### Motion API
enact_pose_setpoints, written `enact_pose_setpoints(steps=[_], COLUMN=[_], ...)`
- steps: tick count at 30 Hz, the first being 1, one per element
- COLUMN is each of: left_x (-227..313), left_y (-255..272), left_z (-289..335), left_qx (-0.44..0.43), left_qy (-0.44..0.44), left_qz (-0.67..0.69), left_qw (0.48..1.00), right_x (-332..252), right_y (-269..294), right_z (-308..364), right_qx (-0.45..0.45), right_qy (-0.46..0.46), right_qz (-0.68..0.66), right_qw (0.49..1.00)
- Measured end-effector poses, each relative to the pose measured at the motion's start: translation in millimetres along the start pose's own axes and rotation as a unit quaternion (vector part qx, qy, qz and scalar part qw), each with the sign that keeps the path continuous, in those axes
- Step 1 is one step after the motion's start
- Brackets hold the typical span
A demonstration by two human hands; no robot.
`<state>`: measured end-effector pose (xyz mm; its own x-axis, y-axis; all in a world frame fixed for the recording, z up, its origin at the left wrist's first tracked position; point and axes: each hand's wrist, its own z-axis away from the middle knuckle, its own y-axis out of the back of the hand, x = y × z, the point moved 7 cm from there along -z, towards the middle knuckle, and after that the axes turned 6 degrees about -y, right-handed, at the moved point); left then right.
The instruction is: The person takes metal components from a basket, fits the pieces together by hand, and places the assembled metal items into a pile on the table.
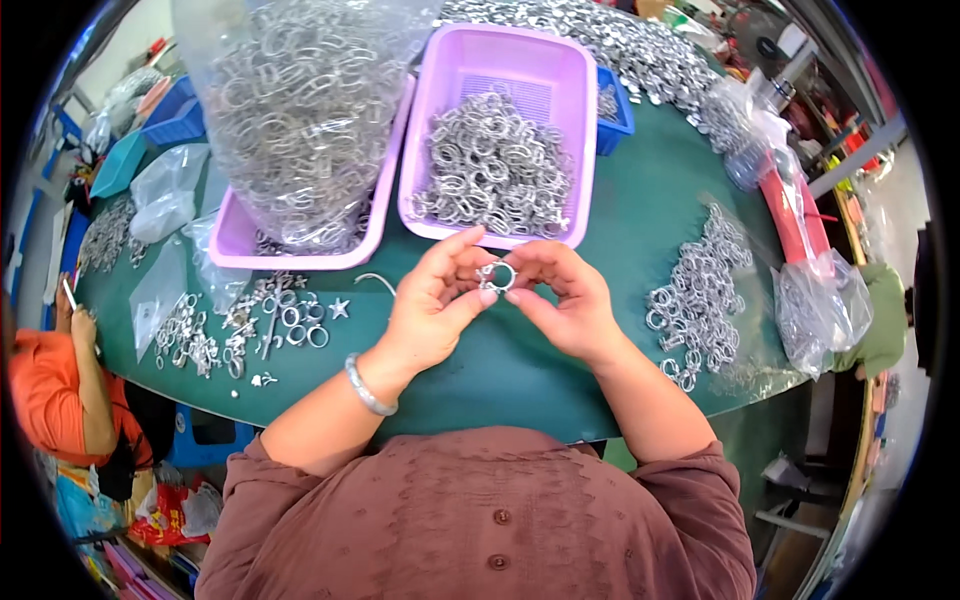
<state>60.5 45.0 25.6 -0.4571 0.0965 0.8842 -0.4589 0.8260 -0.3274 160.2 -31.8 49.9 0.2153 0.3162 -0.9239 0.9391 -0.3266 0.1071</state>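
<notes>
A silver metal ring [513,272] with a small knobby piece on its left side is held up in front of me, above the table edge. My left hand [435,300] pinches its left side between thumb and fingers. The thumb and fingertips of my right hand [568,300] grip the ring's right side. Just beyond my hands stands a lilac plastic basin [412,165] with a heap of similar silver rings [495,165] in it. A thin curved metal piece [376,280] lies left of my left hand.
A second lilac basin [300,262] carries a large clear bag of rings [300,110]. Loose rings and a star charm [339,308] lie at left, and a ring pile [705,290] at right. More metal parts [620,50] cover the far side. Other people [60,390] sit nearby.
</notes>
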Motion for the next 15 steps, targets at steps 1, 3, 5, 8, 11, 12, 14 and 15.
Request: enact_pose_setpoints(steps=[1,3,5,8,11,12,14,15], left_x=[0,-2,-5,-8,-12,-14,-16,-17], left_y=[0,0,3,4,5,4,5,5], left_z=[0,-1,0,2,1,1,2,2], left_qx=[-0.004,-0.009,0.013,0.033,0.034,0.036,0.047,0.047], left_qy=[0.011,0.019,0.056,0.08,0.096,0.115,0.143,0.145], left_qz=[0.011,0.012,0.05,0.077,0.105,0.12,0.138,0.138], left_qw=[1.0,1.0,0.997,0.993,0.989,0.985,0.979,0.979], right_x=[0,1,1,0,4,4,1,1], right_y=[2,5,5,4,8,9,9,8], right_z=[1,3,1,0,5,4,3,3], right_qx=[0.011,0.023,0.021,0.012,0.035,0.034,0.032,0.033], right_qy=[0.0,-0.005,-0.005,-0.011,-0.015,-0.014,-0.006,-0.007], right_qz=[0.017,0.036,0.019,0.028,0.035,0.034,0.026,0.025], right_qw=[1.0,0.999,1.0,0.999,0.999,0.999,0.999,0.999])
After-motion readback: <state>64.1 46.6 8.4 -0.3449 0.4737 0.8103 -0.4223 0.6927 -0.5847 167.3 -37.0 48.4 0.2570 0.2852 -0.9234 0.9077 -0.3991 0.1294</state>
